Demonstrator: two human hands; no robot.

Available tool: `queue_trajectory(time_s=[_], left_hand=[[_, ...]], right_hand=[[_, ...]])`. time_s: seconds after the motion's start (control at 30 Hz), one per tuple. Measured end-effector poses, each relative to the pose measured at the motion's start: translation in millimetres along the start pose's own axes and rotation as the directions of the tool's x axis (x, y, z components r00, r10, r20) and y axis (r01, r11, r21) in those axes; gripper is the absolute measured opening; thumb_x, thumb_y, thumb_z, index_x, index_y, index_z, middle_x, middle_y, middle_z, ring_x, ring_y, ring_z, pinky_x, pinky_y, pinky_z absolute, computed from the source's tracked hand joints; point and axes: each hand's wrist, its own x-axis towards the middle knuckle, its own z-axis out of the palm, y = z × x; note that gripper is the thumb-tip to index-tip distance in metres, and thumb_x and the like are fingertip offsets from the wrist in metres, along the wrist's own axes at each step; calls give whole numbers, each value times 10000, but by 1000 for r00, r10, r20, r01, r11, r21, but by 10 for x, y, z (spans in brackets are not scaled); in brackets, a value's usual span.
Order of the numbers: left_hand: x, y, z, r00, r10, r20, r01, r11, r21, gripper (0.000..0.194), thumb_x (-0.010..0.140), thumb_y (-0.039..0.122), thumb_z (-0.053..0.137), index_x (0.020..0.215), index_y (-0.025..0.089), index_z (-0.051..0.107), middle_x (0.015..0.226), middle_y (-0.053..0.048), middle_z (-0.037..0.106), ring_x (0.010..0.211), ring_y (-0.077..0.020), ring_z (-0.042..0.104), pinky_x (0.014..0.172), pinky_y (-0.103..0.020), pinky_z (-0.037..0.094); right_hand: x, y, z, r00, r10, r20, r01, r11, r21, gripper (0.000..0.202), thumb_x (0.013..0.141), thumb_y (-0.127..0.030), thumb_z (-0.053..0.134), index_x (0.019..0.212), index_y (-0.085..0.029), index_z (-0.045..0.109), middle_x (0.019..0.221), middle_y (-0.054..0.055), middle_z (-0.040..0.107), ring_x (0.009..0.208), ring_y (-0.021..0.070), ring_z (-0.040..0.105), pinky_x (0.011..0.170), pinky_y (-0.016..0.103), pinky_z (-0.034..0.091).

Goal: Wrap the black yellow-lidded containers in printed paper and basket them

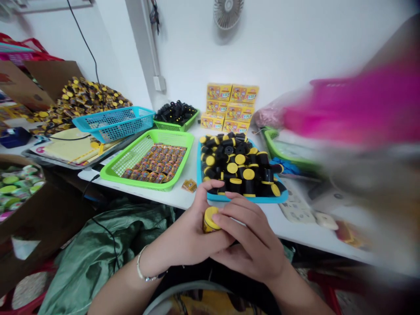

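Note:
A small canister with a yellow lid (211,218) is held upright between my hands, above the table's front edge. My left hand (192,234) is closed round its side. My right hand (247,236) presses against it from the right, a fingertip touching the lid. Most of the canister's body is hidden by my fingers. Just beyond, a blue basket (243,199) is heaped with black canisters, many with yellow lids. Left of it, a green basket (144,186) holds rows of labelled canisters lying close together. Between the baskets lies a small stack of printed labels (189,185).
An empty-looking blue basket (113,116) rests on papers at left, before a big pile of labelled canisters (93,94). A green basket of black pieces (175,127) stands at the back, beside stacked yellow boxes (229,105). A blurred pink shape (361,105) covers the right side.

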Motion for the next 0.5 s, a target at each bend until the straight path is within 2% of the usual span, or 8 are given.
queue_trajectory(time_s=[0.07, 0.17, 0.3, 0.43, 0.5], left_hand=[[-8, 15, 4, 999, 25, 48, -25, 1000, 2, 695, 834, 53, 659, 1382, 285, 299, 638, 124, 438, 520, -61, 366, 499, -149, 291], [-8, -35, -23, 988, 37, 152, -18, 993, -120, 723, 837, 107, 705, 1430, 302, 341, 647, 106, 451, 523, -61, 382, 513, -148, 320], [-6, -129, -57, 977, 46, 208, 20, 953, -302, 769, 729, 158, 808, 1384, 347, 451, 909, 35, 565, 571, -50, 497, 535, -157, 401], [-26, -139, -55, 976, 38, 216, 8, 978, -210, 844, 759, 96, 758, 1443, 359, 339, 825, 57, 568, 547, -49, 458, 542, -152, 380], [-34, -117, -52, 976, 64, 209, -38, 991, -126, 912, 740, 30, 728, 1457, 365, 275, 871, 46, 606, 608, -66, 510, 567, -154, 391]], right_hand=[[-27, 17, 7, 1000, -20, -13, 21, 999, 42, 443, 832, -168, 711, 1258, -180, 593, 997, 83, 747, 1020, 262, 703, 1018, 496, 591], [-79, 14, 22, 999, -22, -24, 25, 990, 141, 484, 844, -247, 735, 1299, -173, 587, 1046, 87, 755, 1065, 280, 702, 1049, 501, 580], [-102, -32, -3, 999, 30, 28, -35, 977, 212, 510, 849, -261, 727, 1333, -212, 572, 1108, 80, 752, 1082, 285, 711, 1070, 475, 575], [-38, -68, -62, 998, 5, 60, -13, 990, 141, 365, 926, -253, 651, 1281, -214, 580, 1042, 54, 744, 1068, 243, 705, 1121, 410, 539], [9, -71, -84, 996, -6, 84, -5, 991, 131, 259, 982, -253, 568, 1238, -226, 589, 1009, 33, 744, 1025, 219, 715, 1152, 411, 511]])
